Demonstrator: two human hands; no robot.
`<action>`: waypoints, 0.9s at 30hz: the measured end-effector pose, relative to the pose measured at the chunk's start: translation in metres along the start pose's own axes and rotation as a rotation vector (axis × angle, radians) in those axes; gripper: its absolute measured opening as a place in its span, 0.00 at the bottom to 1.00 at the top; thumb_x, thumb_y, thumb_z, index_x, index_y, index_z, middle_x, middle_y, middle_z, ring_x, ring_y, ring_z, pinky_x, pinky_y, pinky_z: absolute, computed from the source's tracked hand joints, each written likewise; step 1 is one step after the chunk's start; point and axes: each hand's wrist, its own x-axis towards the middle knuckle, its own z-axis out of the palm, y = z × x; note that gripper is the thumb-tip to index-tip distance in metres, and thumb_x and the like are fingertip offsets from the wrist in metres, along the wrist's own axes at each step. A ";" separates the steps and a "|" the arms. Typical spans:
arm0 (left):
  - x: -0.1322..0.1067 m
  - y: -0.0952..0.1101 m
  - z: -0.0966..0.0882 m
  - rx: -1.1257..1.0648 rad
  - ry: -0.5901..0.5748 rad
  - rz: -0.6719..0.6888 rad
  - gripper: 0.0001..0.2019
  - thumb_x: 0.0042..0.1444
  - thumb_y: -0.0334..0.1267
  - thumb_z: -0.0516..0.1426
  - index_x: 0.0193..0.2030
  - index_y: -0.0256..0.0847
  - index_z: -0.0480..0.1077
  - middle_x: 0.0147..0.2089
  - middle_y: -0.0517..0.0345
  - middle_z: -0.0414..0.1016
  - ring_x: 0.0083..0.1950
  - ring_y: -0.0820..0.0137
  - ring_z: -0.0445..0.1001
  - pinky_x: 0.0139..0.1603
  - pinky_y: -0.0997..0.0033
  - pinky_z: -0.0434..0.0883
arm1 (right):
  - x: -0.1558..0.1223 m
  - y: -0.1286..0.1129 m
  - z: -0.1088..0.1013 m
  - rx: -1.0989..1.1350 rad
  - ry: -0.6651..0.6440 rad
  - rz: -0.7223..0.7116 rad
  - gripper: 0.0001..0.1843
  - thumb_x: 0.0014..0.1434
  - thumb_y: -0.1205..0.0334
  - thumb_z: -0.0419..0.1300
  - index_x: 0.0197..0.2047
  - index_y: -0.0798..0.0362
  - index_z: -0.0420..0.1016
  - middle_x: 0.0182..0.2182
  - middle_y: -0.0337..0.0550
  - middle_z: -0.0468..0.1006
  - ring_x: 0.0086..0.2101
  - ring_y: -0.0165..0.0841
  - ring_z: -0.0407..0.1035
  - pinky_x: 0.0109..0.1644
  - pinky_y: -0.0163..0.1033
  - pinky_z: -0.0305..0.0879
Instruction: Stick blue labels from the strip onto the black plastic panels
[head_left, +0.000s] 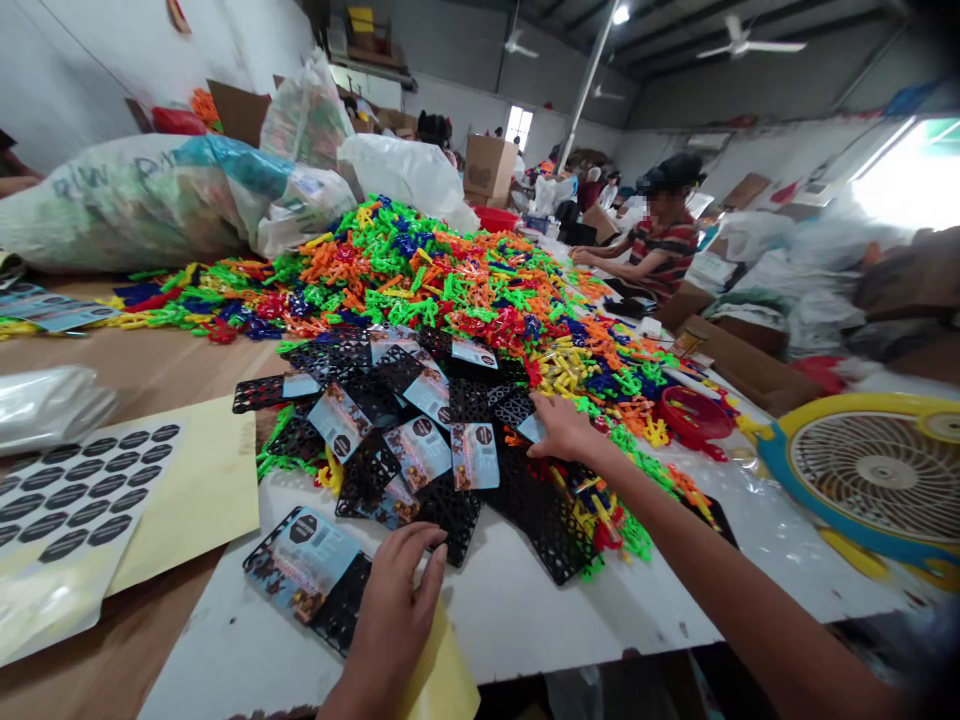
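Observation:
My left hand (pixel 401 600) rests low at the front of the white table, fingers loosely curved and thumb apart, with nothing visible between them. Beside it lies a flat black perforated pack (pixel 307 575) with a light-blue printed label. Yellow paper (pixel 444 670) shows under that wrist. Reaching forward, my right hand (pixel 561 428) has its thumb and fingers around the edge of a black labelled pack (pixel 517 412) on the pile's right side. Several similar packs (pixel 416 450) overlap in a heap between and beyond my hands.
A big mound of colourful plastic figures (pixel 420 260) covers the back. Sheets of round black stickers (pixel 82 490) lie left, near clear bags (pixel 49 405). A yellow-and-blue fan (pixel 877 475) and red basket (pixel 697 415) stand right. Stuffed sacks (pixel 135 200) sit behind; another person (pixel 660 245) works farther back.

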 end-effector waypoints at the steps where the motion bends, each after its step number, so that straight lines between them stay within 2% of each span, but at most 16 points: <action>1: 0.001 0.000 0.000 -0.011 -0.008 -0.005 0.11 0.61 0.43 0.53 0.44 0.44 0.75 0.46 0.50 0.77 0.50 0.62 0.74 0.53 0.56 0.72 | 0.000 0.001 -0.001 0.001 -0.005 -0.010 0.55 0.37 0.56 0.74 0.66 0.56 0.56 0.59 0.64 0.62 0.59 0.60 0.56 0.58 0.62 0.56; 5: 0.002 0.002 -0.003 -0.053 -0.044 -0.021 0.11 0.62 0.43 0.52 0.44 0.44 0.74 0.46 0.51 0.77 0.50 0.62 0.74 0.53 0.57 0.72 | 0.004 0.016 -0.017 0.064 -0.061 -0.103 0.52 0.38 0.57 0.72 0.65 0.57 0.58 0.57 0.59 0.67 0.56 0.51 0.63 0.59 0.51 0.60; 8: 0.003 0.002 -0.004 -0.069 -0.068 -0.051 0.12 0.62 0.44 0.52 0.44 0.45 0.74 0.47 0.51 0.76 0.51 0.62 0.74 0.54 0.57 0.71 | 0.004 0.036 -0.036 0.134 -0.109 -0.173 0.49 0.43 0.57 0.68 0.67 0.57 0.54 0.54 0.53 0.71 0.51 0.43 0.69 0.56 0.43 0.65; 10: 0.006 0.002 -0.003 -0.066 -0.075 -0.062 0.12 0.62 0.44 0.52 0.45 0.44 0.74 0.47 0.51 0.76 0.51 0.62 0.73 0.54 0.56 0.71 | 0.002 0.051 -0.045 0.166 -0.104 -0.208 0.50 0.46 0.57 0.66 0.69 0.56 0.49 0.56 0.53 0.70 0.52 0.42 0.69 0.56 0.43 0.65; 12: 0.011 0.001 0.001 -0.050 -0.068 -0.043 0.12 0.62 0.43 0.52 0.46 0.43 0.74 0.47 0.50 0.76 0.52 0.61 0.73 0.55 0.55 0.71 | 0.002 0.062 -0.048 0.159 -0.083 -0.248 0.50 0.45 0.57 0.66 0.68 0.56 0.52 0.59 0.55 0.67 0.56 0.46 0.65 0.59 0.47 0.62; 15: 0.020 0.002 0.008 0.003 -0.032 0.018 0.14 0.62 0.42 0.52 0.48 0.41 0.73 0.48 0.48 0.75 0.52 0.59 0.72 0.55 0.52 0.70 | 0.002 0.070 -0.040 0.117 -0.054 -0.279 0.49 0.40 0.57 0.68 0.65 0.56 0.59 0.60 0.57 0.66 0.59 0.51 0.60 0.64 0.52 0.56; 17: 0.026 0.004 0.010 0.055 -0.001 0.049 0.15 0.62 0.41 0.52 0.51 0.41 0.73 0.49 0.47 0.74 0.51 0.59 0.72 0.55 0.50 0.70 | 0.000 0.072 -0.031 0.112 -0.030 -0.270 0.52 0.42 0.54 0.68 0.68 0.58 0.54 0.64 0.60 0.60 0.64 0.52 0.53 0.66 0.54 0.51; 19: 0.029 0.005 0.008 0.098 0.022 0.064 0.17 0.62 0.41 0.51 0.54 0.41 0.72 0.50 0.46 0.74 0.52 0.58 0.71 0.54 0.49 0.70 | -0.006 0.076 -0.023 0.115 0.028 -0.254 0.57 0.45 0.48 0.67 0.71 0.59 0.44 0.68 0.62 0.48 0.67 0.52 0.42 0.68 0.55 0.47; 21: 0.030 0.004 0.006 0.117 0.035 0.063 0.18 0.62 0.41 0.51 0.56 0.41 0.71 0.51 0.46 0.73 0.53 0.58 0.71 0.54 0.49 0.70 | -0.014 0.083 -0.017 0.087 0.105 -0.218 0.59 0.47 0.45 0.66 0.72 0.58 0.40 0.70 0.63 0.40 0.68 0.53 0.35 0.67 0.60 0.44; 24: 0.028 0.002 0.004 0.109 0.051 0.035 0.18 0.63 0.43 0.51 0.54 0.40 0.72 0.52 0.45 0.73 0.54 0.58 0.71 0.55 0.49 0.70 | -0.026 0.099 -0.010 0.036 0.156 -0.183 0.56 0.48 0.43 0.66 0.71 0.55 0.45 0.69 0.62 0.44 0.67 0.56 0.40 0.66 0.64 0.45; 27: 0.027 0.003 0.007 0.066 0.040 0.016 0.17 0.62 0.44 0.51 0.51 0.39 0.73 0.51 0.45 0.73 0.53 0.58 0.72 0.56 0.49 0.70 | -0.029 0.112 -0.008 0.080 0.091 -0.194 0.53 0.49 0.45 0.64 0.70 0.57 0.48 0.66 0.62 0.55 0.64 0.53 0.54 0.65 0.57 0.53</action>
